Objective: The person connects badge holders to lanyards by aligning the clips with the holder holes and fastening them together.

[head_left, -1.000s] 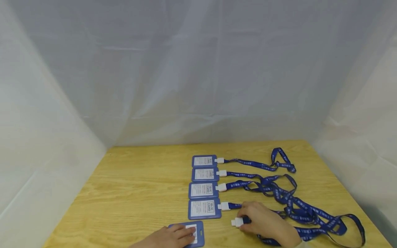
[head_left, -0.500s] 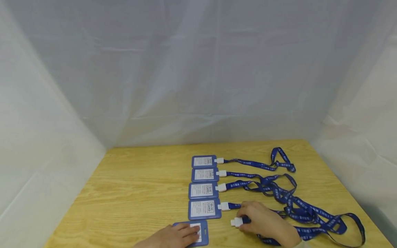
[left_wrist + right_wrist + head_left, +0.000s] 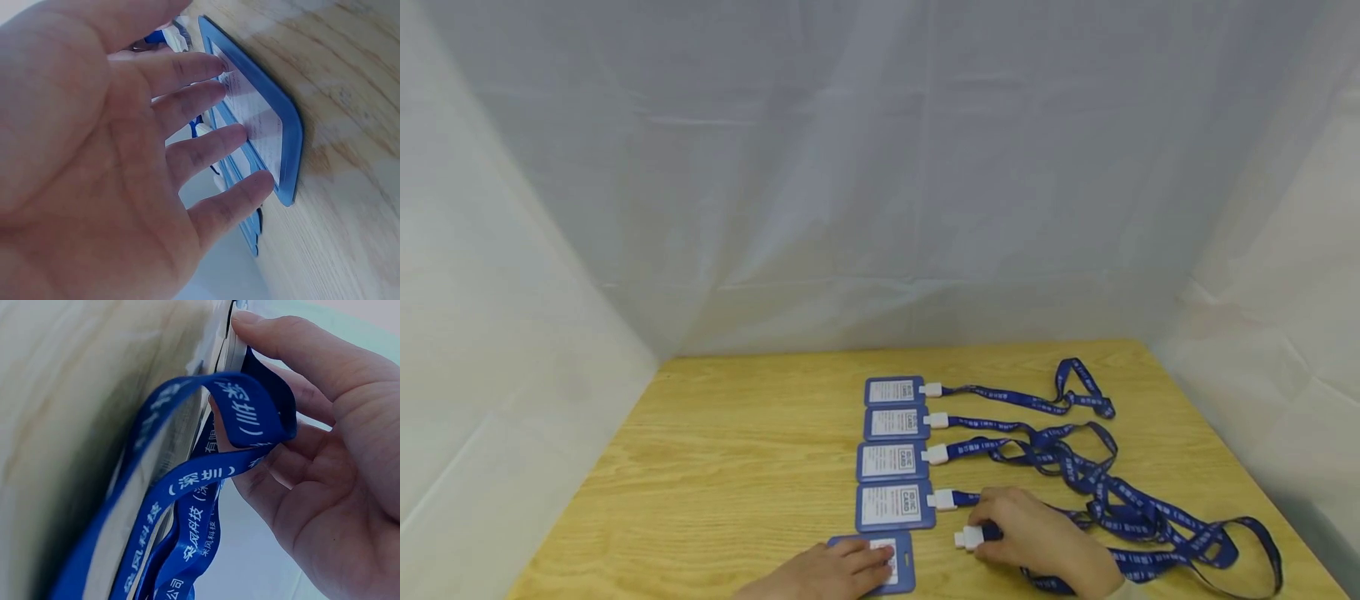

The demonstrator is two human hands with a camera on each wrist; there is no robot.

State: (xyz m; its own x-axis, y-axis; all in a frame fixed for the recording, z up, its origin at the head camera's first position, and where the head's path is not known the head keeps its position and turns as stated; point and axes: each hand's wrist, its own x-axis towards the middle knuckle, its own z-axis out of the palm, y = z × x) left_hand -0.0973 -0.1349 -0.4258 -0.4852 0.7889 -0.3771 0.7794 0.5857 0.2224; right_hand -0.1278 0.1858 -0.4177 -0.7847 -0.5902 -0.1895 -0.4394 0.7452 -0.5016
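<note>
Near the front edge, a blue badge holder [image 3: 906, 577] with a white card lies flat on the table. The left hand [image 3: 831, 573] rests on it from the left; in the left wrist view its straight fingertips touch the card face of the badge holder [image 3: 289, 134]. Part of the card is hidden under those fingers. To the right, the right hand [image 3: 1037, 537] pinches a blue lanyard at its white clip [image 3: 972, 538], whose narrow end points left toward the holder's slot, with a gap between them. Printed lanyard strap [image 3: 206, 481] loops beside the right hand in its wrist view.
Several blue badge holders [image 3: 895, 507] stand in a column beyond the left hand, each attached by a white clip to a lanyard. Their straps [image 3: 1123, 500] tangle across the right side of the wooden table [image 3: 715, 467]. White sheeting [image 3: 820, 183] encloses the back and sides.
The left hand has slid the badge holder to the right, nearer the white clip. The right hand has shifted very slightly left with the clip; the other holders have stayed put.
</note>
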